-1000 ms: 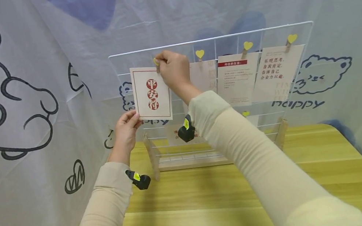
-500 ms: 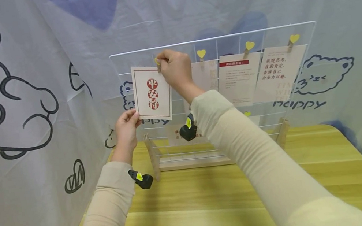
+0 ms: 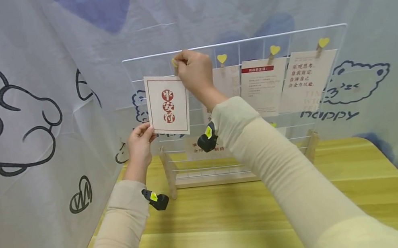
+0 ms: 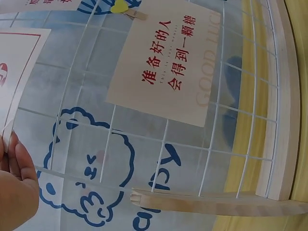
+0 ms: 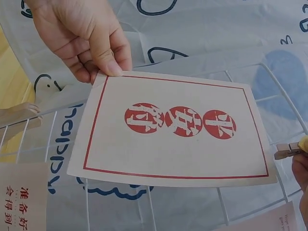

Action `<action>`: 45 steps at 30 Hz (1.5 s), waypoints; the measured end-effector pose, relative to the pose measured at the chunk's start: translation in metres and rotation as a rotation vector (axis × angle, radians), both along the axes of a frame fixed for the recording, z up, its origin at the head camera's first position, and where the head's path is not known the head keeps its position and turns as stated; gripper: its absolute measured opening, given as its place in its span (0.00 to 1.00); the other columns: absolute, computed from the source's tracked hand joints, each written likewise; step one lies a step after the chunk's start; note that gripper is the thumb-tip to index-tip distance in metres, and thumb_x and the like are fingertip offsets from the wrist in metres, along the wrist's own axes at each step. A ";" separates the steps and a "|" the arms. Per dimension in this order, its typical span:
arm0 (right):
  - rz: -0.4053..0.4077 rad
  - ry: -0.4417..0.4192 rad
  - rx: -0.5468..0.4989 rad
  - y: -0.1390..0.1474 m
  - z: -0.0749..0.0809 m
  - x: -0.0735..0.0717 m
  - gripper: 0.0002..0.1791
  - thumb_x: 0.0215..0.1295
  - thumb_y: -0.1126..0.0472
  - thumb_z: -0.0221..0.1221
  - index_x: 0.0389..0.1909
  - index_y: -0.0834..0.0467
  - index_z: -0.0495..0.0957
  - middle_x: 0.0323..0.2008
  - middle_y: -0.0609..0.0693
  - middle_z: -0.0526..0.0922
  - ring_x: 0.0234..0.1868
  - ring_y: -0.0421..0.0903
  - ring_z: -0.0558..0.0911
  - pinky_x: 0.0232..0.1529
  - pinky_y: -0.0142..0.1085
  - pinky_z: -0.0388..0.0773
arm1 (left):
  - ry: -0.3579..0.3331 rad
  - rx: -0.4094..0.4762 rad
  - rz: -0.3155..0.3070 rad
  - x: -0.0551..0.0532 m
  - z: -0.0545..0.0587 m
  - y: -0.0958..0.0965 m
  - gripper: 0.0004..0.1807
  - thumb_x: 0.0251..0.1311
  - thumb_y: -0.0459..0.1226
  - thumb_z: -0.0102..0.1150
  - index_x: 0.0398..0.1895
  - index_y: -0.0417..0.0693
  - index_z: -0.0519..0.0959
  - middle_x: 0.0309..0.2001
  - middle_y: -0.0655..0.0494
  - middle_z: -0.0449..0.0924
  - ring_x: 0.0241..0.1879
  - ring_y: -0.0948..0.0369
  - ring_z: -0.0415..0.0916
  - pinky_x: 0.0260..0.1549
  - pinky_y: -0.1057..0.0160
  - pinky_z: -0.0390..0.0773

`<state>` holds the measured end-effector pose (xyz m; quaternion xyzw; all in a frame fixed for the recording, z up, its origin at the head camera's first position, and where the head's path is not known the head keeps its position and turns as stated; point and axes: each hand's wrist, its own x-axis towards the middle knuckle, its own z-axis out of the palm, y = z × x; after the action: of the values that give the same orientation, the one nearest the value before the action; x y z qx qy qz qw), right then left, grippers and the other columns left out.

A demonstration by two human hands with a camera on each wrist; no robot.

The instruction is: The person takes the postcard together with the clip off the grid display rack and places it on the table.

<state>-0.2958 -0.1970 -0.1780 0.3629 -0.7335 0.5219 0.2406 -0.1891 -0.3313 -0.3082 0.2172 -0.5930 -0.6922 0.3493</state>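
My left hand point(image 3: 140, 144) pinches the lower left corner of a cream card point(image 3: 167, 103) between thumb and fingers. The card has a red border and three red round characters, and stands upright in front of a white wire grid rack point(image 3: 255, 37). Near the rack's top bar, my right hand point(image 3: 197, 73) pinches a small wooden clothespin point(image 5: 288, 150) with a yellow heart on it. In the right wrist view the clothespin's tip is right at the card's top edge. Most of the clothespin is hidden by my fingers in the head view.
Along the rack's upper part hang a pale card point(image 3: 229, 80), a red-headed card point(image 3: 262, 93) and a text card point(image 3: 303, 80), on heart clothespins. Lower down hangs another card point(image 4: 163, 67). Wooden feet and a crossbar point(image 3: 212, 180) support the rack on a yellow wood-grain table point(image 3: 209, 220).
The card has dropped slightly, and my right hand has risen a little with the clothespin. The clothespin overlapped the card's top edge before; now it sits higher, at that edge.
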 end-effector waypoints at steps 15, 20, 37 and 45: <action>0.126 -0.227 -0.164 0.009 0.003 -0.004 0.04 0.51 0.67 0.59 0.29 0.63 0.80 0.26 0.53 0.81 0.24 0.39 0.75 0.23 0.24 0.69 | 0.021 -0.008 -0.004 0.005 -0.006 0.000 0.04 0.55 0.27 0.50 0.29 0.45 0.72 0.26 0.58 0.71 0.25 0.67 0.70 0.31 0.74 0.73; 0.165 -0.322 -0.195 0.017 0.002 -0.003 0.04 0.51 0.67 0.60 0.28 0.64 0.80 0.27 0.53 0.81 0.26 0.39 0.76 0.27 0.25 0.72 | -0.005 0.004 -0.013 0.005 -0.006 0.004 0.03 0.55 0.28 0.51 0.29 0.44 0.72 0.27 0.58 0.71 0.25 0.66 0.70 0.31 0.73 0.73; 0.347 -0.544 -0.367 0.045 -0.023 -0.003 0.04 0.49 0.70 0.60 0.28 0.66 0.78 0.28 0.54 0.79 0.30 0.43 0.78 0.35 0.28 0.75 | -0.055 0.016 -0.013 0.014 -0.020 0.021 0.07 0.55 0.28 0.50 0.38 0.37 0.71 0.29 0.56 0.71 0.27 0.66 0.69 0.33 0.73 0.73; 0.382 -0.594 -0.396 0.059 -0.038 0.007 0.07 0.50 0.73 0.58 0.31 0.72 0.75 0.32 0.58 0.78 0.30 0.44 0.78 0.37 0.31 0.76 | -0.070 0.019 -0.026 0.020 -0.033 0.032 0.10 0.55 0.27 0.50 0.41 0.35 0.70 0.31 0.54 0.72 0.28 0.66 0.70 0.36 0.72 0.73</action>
<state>-0.2888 -0.1381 -0.2160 0.2724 -0.5758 0.7707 -0.0178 -0.1693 -0.2990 -0.3408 0.2370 -0.6010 -0.6942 0.3174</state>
